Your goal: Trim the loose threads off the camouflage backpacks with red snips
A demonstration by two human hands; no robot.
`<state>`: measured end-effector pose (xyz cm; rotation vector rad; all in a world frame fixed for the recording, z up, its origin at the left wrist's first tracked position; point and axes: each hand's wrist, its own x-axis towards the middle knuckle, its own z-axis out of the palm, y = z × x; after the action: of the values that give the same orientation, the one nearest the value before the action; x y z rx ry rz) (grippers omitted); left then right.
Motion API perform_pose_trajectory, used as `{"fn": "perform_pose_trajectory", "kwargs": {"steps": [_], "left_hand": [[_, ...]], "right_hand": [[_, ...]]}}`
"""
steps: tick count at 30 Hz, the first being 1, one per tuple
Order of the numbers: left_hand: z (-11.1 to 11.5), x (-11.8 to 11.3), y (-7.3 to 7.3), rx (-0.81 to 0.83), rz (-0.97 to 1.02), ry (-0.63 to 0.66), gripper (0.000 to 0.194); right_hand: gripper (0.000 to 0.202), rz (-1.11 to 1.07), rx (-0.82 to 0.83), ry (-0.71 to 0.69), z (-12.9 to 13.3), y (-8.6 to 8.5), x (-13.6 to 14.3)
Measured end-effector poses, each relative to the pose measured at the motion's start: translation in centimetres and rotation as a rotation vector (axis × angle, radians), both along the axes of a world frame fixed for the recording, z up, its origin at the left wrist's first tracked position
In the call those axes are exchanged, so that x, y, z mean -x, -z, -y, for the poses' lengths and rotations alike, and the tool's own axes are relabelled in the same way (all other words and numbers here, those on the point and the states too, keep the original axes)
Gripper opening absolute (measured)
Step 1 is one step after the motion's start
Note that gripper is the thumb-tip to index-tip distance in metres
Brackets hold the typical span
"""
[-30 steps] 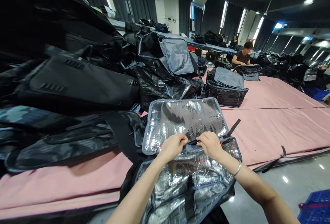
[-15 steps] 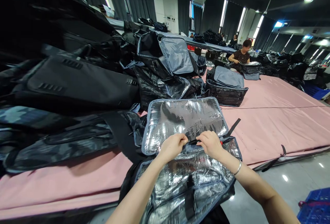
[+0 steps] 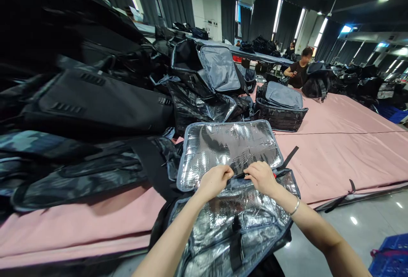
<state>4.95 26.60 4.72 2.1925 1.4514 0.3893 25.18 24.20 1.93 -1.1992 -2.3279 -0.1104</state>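
In front of me an insulated bag [image 3: 219,221] lies open, lined with silver foil and edged in grey-blue binding. Its foil-lined flap [image 3: 229,145] is folded back, away from me. My left hand [image 3: 217,180] is closed in a pinch at the seam where the flap meets the bag. A short distance to its right, my right hand [image 3: 260,177] pinches the same seam. Between the hands runs a dark strip of edging. A small red thing shows beside my right hand, too covered to make out. A black strap [image 3: 235,243] hangs across the lining.
Pink cloth [image 3: 344,149] covers the table. Dark bags [image 3: 102,98] are piled high on my left. A bag with a grey lid [image 3: 282,104] stands beyond the flap. Farther back, a person [image 3: 298,70] handles another bag. A blue crate [image 3: 390,253] sits at lower right.
My hands stay at nearly the same place on the seam. In the background, the person's bag has been turned, and its dark outside now shows.
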Motion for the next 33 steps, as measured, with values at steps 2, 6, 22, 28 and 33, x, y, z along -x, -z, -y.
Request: {"fn": "perform_pose_trajectory", "kwargs": {"steps": [2,6,22,28,33], "left_hand": [[-0.02,-0.02,-0.01,0.001,-0.001,-0.002,0.018],[-0.11,-0.05,0.10,0.001,-0.005,-0.007,0.018],[-0.02,0.04,0.35,-0.027,0.015,0.006,0.019],[0.05,0.02,0.32,-0.028,0.021,0.003,0.020],[0.10,-0.04,0.30,-0.033,0.028,0.002,0.019]], "right_hand": [[0.013,-0.015,0.003,0.005,0.02,0.11,-0.34],[0.014,-0.010,0.008,-0.018,-0.04,-0.02,-0.50],[0.013,-0.017,-0.014,-0.028,-0.27,-0.45,-0.02],[0.013,-0.015,-0.003,-0.032,-0.28,-0.48,-0.60],[0.013,0.014,-0.015,-0.069,-0.58,-0.52,0.01]]}}
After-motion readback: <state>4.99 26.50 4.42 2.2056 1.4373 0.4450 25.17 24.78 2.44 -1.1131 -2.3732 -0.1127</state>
